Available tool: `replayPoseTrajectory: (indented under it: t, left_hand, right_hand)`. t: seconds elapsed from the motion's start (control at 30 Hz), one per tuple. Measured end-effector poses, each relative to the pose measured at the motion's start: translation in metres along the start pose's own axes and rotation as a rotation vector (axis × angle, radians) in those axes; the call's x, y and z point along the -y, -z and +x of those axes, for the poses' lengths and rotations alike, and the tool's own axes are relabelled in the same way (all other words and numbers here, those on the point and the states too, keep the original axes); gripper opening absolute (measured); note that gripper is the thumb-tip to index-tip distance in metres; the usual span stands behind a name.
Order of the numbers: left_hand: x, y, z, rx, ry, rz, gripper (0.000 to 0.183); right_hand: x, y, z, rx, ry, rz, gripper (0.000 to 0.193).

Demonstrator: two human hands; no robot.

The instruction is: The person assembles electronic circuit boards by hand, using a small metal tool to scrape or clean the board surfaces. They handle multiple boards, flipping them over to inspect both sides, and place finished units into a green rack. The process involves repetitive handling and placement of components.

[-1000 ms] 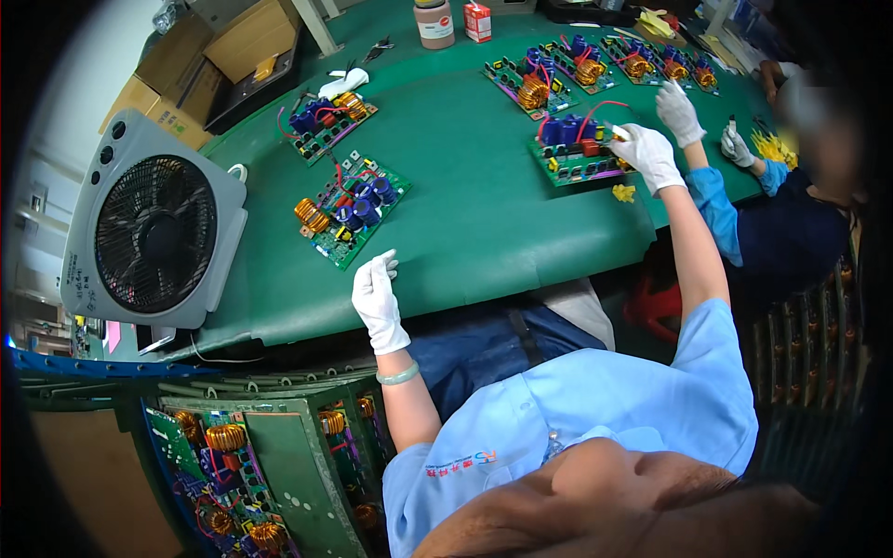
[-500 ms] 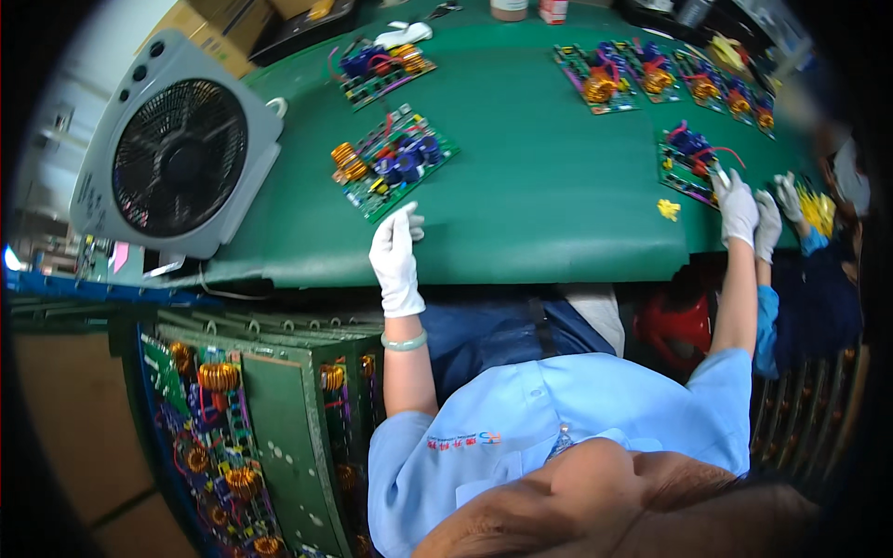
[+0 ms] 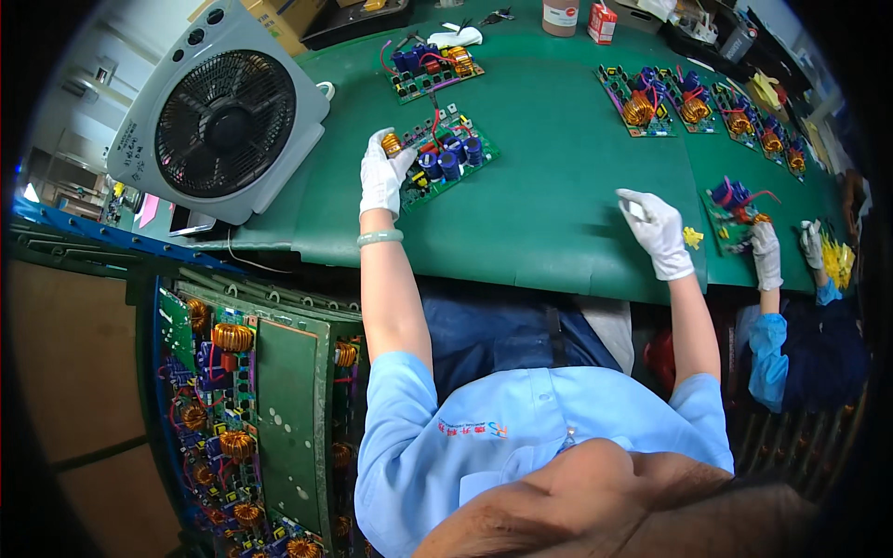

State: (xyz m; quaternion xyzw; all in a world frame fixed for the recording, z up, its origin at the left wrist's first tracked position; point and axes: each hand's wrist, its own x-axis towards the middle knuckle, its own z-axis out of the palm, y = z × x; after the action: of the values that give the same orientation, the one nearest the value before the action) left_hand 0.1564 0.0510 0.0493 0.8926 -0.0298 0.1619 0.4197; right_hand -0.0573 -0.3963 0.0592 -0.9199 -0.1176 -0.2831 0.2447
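Note:
My left hand (image 3: 381, 175), in a white glove, is closed around the left end of a green circuit board (image 3: 453, 156), beside its copper coil (image 3: 392, 144). Dark blue capacitors (image 3: 448, 166) and red wires stand on this board, which lies tilted on the green work surface. Over the table to the right, my gloved right hand (image 3: 657, 234) is apart from any board. Its fingers are curled round a small whitish piece (image 3: 636, 211) whose kind I cannot make out. Right of it, a co-worker's gloved hand (image 3: 766, 253) touches another circuit board (image 3: 730, 216).
A grey box fan (image 3: 223, 112) stands at the left. Another board (image 3: 433, 73) lies farther back, and several boards (image 3: 656, 102) form a row at the far right. Yellow scraps (image 3: 692, 238) lie near my right hand. A green rack (image 3: 293, 409) of boards stands low left.
My left hand has moved forward onto the near board's coil end. My right hand has drawn left, away from the right-hand board, where a co-worker's hand now is. The view has shifted.

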Motion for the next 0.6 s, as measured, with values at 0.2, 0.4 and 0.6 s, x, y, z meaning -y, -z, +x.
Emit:
replayPoseTrajectory:
  t: [0.2,0.4,0.6]
  left_hand:
    - [-0.034,-0.014,-0.072,0.233,-0.144,-0.159,0.062]
    - [-0.096,-0.023,-0.137,0.269,-0.341,0.012,0.069]
    - [-0.088,-0.021,-0.133,0.371,-0.342,-0.020,0.075]
  right_hand:
    - [0.001,-0.045,0.035,-0.044,-0.101,0.217,0.018]
    - [-0.007,-0.063,0.075,-0.016,-0.342,0.429,0.027]
    - [-0.029,-0.067,0.072,0.068,-0.466,0.474,0.030]
